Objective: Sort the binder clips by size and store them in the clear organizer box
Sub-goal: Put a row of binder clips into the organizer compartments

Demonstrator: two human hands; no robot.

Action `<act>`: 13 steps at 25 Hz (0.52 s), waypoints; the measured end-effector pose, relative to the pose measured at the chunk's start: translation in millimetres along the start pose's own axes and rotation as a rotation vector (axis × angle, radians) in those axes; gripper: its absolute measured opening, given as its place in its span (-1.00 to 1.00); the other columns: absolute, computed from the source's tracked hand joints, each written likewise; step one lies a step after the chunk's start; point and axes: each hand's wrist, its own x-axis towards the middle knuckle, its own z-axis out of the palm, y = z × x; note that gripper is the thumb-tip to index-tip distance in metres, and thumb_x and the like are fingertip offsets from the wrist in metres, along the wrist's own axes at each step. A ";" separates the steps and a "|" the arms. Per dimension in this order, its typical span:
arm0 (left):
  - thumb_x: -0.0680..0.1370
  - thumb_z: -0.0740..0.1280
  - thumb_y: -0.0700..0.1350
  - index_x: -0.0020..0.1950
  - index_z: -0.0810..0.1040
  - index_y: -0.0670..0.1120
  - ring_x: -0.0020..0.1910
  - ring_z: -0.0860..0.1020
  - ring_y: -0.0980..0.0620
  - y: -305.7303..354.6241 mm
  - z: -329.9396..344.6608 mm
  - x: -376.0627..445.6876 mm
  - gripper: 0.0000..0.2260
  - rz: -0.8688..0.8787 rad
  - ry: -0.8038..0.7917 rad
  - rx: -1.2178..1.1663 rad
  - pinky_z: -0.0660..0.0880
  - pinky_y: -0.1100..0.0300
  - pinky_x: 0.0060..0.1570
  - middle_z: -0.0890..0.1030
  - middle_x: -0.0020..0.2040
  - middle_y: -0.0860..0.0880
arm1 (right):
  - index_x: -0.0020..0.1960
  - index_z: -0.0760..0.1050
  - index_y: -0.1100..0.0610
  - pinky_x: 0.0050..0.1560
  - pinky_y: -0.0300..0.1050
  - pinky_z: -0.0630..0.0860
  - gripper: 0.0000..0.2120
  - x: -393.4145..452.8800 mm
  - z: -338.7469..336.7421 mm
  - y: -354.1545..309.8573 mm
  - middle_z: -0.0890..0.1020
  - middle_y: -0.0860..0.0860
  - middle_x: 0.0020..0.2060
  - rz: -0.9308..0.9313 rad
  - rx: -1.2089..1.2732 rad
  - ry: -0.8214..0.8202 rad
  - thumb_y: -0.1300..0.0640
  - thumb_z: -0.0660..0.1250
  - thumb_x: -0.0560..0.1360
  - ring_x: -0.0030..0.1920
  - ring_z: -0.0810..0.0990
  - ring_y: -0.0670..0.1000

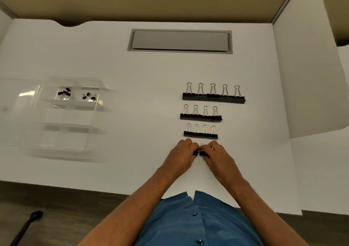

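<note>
at the centre of the frame, desk: the white desk [147, 71] fills most of the view, and i work at its near edge.
organizer: the clear organizer box [62, 113] lies at mid left, well apart from the hands; its lid [17, 98] seems swung open to the left. two upper compartments hold tiny clips [64, 94] and [88, 96]; the lower ones look unfilled.
largest row: five big binder clips [213, 93] sit side by side right of centre.
middle row: four medium clips [201, 113] lie just below them.
small row: four smaller clips [200, 132] lie just above my fingers.
left hand: my left hand [184, 154] pinches a small black clip [195, 152].
right hand: my right hand [215, 154] pinches another small clip [203, 153], touching or nearly touching the first.
step: i judge i am gathering this last small row to carry it left; i would pinch the black bodies, not the wire handles, and lift clear of the row above.
obstacles: the path to the box looks open, but the clear walls are hard to read, so i would aim for an unfilled cell slowly.
around: a grey hatch [180, 41] sits at upper centre, a dark rod [28, 225] at lower left.
</note>
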 end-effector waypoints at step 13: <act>0.60 0.32 -0.19 0.19 0.56 -0.11 0.06 0.47 -0.05 -11.2 -11.2 -8.5 -0.82 -0.005 -0.023 -0.017 0.52 0.07 -0.01 0.53 0.09 -0.12 | -0.04 0.50 0.15 -0.36 -0.23 0.36 -0.80 11.0 0.3 -15.1 0.51 0.02 -0.10 -0.069 -0.116 0.027 0.34 0.47 0.45 -0.24 0.44 -0.04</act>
